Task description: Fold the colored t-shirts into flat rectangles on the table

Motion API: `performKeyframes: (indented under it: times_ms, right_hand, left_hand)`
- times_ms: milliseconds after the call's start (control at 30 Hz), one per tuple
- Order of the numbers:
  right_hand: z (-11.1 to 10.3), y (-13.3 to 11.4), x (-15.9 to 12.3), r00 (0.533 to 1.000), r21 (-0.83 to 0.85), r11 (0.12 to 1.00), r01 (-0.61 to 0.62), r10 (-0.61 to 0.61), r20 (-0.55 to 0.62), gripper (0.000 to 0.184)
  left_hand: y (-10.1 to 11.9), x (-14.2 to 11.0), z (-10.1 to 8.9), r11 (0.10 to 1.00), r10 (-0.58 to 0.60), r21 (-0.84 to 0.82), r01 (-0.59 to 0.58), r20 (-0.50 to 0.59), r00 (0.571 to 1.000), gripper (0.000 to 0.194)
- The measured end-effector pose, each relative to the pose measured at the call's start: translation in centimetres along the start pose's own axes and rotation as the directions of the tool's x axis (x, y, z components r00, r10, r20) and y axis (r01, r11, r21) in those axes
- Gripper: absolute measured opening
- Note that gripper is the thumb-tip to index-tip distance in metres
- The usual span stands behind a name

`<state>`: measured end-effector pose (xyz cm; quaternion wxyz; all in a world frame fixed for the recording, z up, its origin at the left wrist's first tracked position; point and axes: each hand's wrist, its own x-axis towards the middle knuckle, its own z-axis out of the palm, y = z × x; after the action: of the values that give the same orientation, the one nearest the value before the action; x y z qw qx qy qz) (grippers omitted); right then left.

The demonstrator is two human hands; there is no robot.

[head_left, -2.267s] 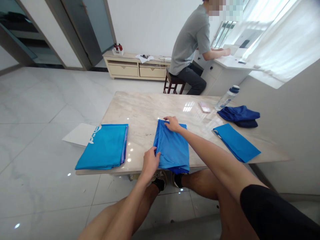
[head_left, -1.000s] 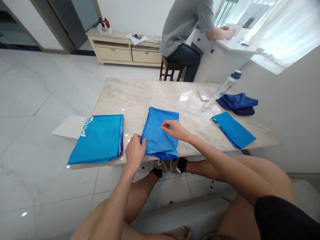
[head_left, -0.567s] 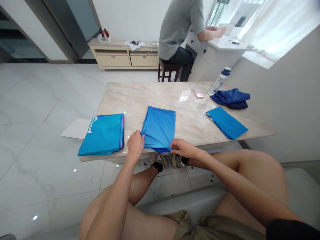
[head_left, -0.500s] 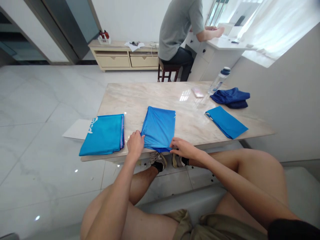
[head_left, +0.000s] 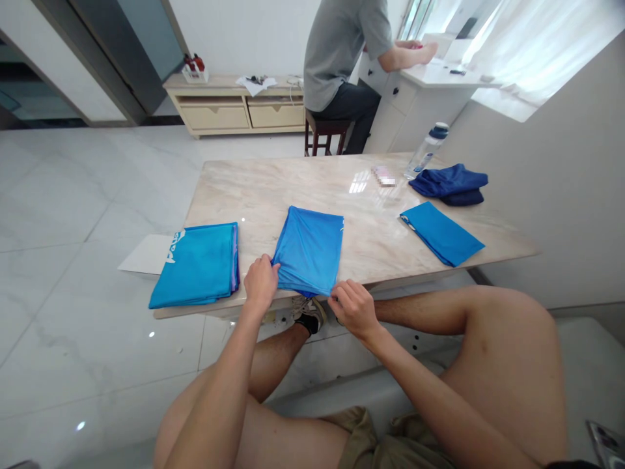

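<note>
A bright blue folded cloth (head_left: 308, 251) lies on the marble table (head_left: 273, 182), its near edge at the table's front edge. My left hand (head_left: 261, 283) grips that cloth's near left corner. My right hand (head_left: 354, 309) pinches its near right corner, just past the table edge. To the left lies a folded turquoise garment with white lettering (head_left: 195, 267). To the right are a flat blue folded cloth (head_left: 442, 233) and a crumpled navy cloth (head_left: 448, 184).
A white sheet (head_left: 146, 254) sticks out under the turquoise garment, past the table's edge. A water bottle (head_left: 427, 151) and a small blurred item (head_left: 383, 176) stand at the far side. Beyond, a seated person (head_left: 332, 58) works at a white desk (head_left: 430, 85), near a low cabinet (head_left: 233, 107).
My right hand has moved from the top of the blue cloth to its near right corner, and the cloth now lies flatter. My left hand has moved to its near left corner.
</note>
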<state>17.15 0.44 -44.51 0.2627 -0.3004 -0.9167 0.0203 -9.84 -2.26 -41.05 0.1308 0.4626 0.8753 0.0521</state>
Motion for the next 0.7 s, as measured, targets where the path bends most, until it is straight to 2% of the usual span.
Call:
performKeyframes:
  times_ms: [100, 167, 267, 333, 367, 400, 500, 533, 600, 700]
  right_hand:
    - [0.8, -0.6, -0.8, 0.993, -0.027, 0.999, -0.025, 0.021, -0.114, 0.020]
    - [1.0, -0.9, -1.5, 0.989, -0.046, 0.999, 0.010, -0.016, -0.145, 0.019]
    - [0.6, -1.0, -2.9, 0.984, -0.017, 0.985, 0.173, -0.173, -0.043, 0.024]
    - [0.1, -0.8, -3.4, 0.955, 0.066, 0.955, 0.288, -0.292, 0.054, 0.027]
    - [-0.2, -0.6, -3.4, 0.945, 0.109, 0.945, 0.308, -0.317, 0.080, 0.027]
    - [-0.4, -0.4, -3.2, 0.947, 0.145, 0.944, 0.297, -0.311, 0.087, 0.026]
    - [0.0, -0.2, -1.0, 0.984, 0.184, 0.971, 0.156, -0.168, 0.054, 0.030]
    - [0.6, -0.5, 0.0, 0.990, 0.179, 0.976, 0.121, -0.133, 0.056, 0.034]
    - [2.3, -1.6, 2.0, 0.990, 0.149, 0.986, 0.080, -0.095, 0.100, 0.042]
    - [5.6, -4.1, 3.9, 0.974, 0.130, 0.989, 0.063, -0.089, 0.209, 0.057]
  left_hand:
    - [0.0, 0.1, -0.2, 1.000, -0.004, 0.016, 0.004, 0.024, 1.000, 0.028]
    - [-0.1, 0.1, -0.5, 0.999, -0.006, 0.036, 0.004, 0.049, 0.999, 0.029]
    - [-0.2, 0.0, -1.1, 0.997, -0.018, 0.075, 0.011, 0.095, 0.995, 0.035]
    - [-0.4, -0.3, -1.6, 0.994, -0.029, 0.104, 0.018, 0.112, 0.993, 0.039]
    - [-0.5, -0.6, -1.9, 0.992, -0.038, 0.120, 0.025, 0.112, 0.993, 0.041]
    - [-0.6, -0.8, -2.2, 0.990, -0.051, 0.140, 0.036, 0.107, 0.993, 0.043]
    - [-0.8, -1.2, -2.7, 0.982, -0.064, 0.184, 0.054, 0.053, 0.997, 0.047]
    - [-0.8, -1.2, -2.7, 0.982, -0.027, 0.186, 0.023, 0.020, 0.999, 0.046]
    - [-0.6, -0.9, -2.2, 0.978, 0.133, 0.169, -0.124, -0.046, 0.990, 0.045]
    - [-0.3, 0.0, -0.3, 0.920, 0.390, 0.083, -0.383, -0.104, 0.915, 0.049]
